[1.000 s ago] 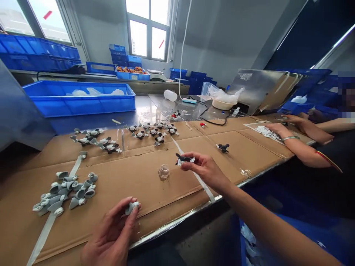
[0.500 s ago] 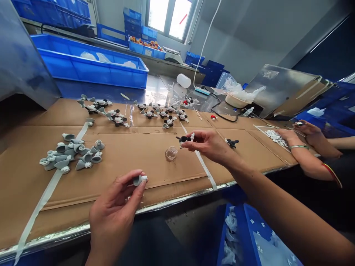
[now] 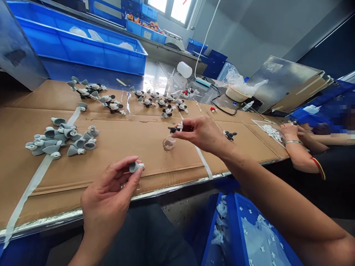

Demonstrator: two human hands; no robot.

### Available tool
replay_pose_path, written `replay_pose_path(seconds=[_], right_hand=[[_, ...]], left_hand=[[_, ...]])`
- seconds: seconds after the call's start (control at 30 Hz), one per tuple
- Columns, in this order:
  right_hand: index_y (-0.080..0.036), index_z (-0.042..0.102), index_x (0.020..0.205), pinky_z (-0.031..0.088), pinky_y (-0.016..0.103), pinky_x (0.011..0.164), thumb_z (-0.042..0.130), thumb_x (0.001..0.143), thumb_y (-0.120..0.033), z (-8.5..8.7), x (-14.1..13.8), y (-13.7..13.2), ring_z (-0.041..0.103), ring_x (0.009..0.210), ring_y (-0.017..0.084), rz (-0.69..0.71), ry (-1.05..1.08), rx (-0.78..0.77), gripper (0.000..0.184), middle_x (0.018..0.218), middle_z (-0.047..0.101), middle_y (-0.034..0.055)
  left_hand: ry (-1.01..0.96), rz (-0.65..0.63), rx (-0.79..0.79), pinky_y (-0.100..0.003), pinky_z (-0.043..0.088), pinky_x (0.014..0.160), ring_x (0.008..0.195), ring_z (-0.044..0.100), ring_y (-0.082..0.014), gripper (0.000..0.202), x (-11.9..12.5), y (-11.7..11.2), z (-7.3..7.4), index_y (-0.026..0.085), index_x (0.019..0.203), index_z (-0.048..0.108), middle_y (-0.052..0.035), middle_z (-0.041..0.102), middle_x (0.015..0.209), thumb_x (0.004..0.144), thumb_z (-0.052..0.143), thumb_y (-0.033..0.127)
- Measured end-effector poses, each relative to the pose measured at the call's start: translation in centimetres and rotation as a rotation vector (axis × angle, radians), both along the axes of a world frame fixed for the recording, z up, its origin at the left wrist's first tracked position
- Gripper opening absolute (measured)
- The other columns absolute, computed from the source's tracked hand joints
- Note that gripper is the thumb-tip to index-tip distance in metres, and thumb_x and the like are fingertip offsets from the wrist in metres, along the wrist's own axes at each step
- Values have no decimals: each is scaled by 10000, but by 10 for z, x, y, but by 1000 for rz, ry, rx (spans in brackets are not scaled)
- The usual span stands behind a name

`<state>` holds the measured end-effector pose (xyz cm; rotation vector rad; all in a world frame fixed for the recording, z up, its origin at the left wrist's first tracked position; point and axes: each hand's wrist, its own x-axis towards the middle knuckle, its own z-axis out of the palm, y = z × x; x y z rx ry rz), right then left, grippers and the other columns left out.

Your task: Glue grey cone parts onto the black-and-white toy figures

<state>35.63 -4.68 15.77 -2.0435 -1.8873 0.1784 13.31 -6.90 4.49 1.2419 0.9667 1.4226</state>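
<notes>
My left hand (image 3: 111,188) pinches a small grey cone-shaped piece (image 3: 135,167) with a white end, above the cardboard's front edge. Between the thumb and fingers of my right hand (image 3: 198,135) is a black figure part (image 3: 173,130) with a white glove-shaped hand. It sits just over the rim of a small clear cup (image 3: 168,144); whether they touch I cannot tell. A pile of grey cone-shaped pieces (image 3: 63,136) lies to the left. Several black, white and grey mouse figures (image 3: 146,101) lie behind, and another black part (image 3: 229,135) rests right of my right hand.
Cardboard (image 3: 116,136) with tape strips covers the table. A long blue bin (image 3: 91,51) stands at the back left. On the right, a co-worker's hands (image 3: 291,131) are by a heap of small white pieces (image 3: 271,132). Blue bins (image 3: 238,221) stand below the front edge.
My right hand has brought the black part closer to the clear cup. The left hand keeps its grip on the grey piece. The camera view has tipped downward a little.
</notes>
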Motion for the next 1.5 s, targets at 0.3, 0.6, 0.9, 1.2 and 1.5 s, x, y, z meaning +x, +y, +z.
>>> replay_pose_path(seconds=[0.3,0.6,0.9,1.2,1.5], right_hand=[[-125,606,585,251,263,616,810,826,-226,0,-7,0,401,575,76,21,-64,18,331,546,479,-52],[-132,562,539,254,270,646,834,798,-203,-1,-7,2,418,601,93,34,-23,37,382,560,496,-36],[-132,550,544,250,266,624,842,793,-213,0,-10,1,401,577,78,18,-53,29,392,562,480,-45],[-131,572,544,253,264,609,840,784,-195,1,-12,1,392,560,67,34,-58,46,366,552,477,-50],[-147,732,818,315,248,540,812,800,-329,9,15,-19,497,559,90,19,355,85,200,599,587,-27]], left_hand=[[45,20,15,-73,568,809,768,747,-74,235,1,-2,4,272,993,775,62,779,889,775,830,202],[80,30,16,-83,572,820,786,743,-74,236,2,-3,4,257,1014,767,53,775,907,791,829,210],[69,9,-39,-128,604,799,777,755,-107,248,0,-3,7,251,1001,771,39,780,889,767,843,218],[69,22,3,-80,573,804,787,744,-70,247,0,-4,5,267,1017,766,60,779,900,788,825,195],[82,24,10,-52,550,792,761,732,-57,218,0,-2,2,268,981,769,59,769,878,776,835,231]])
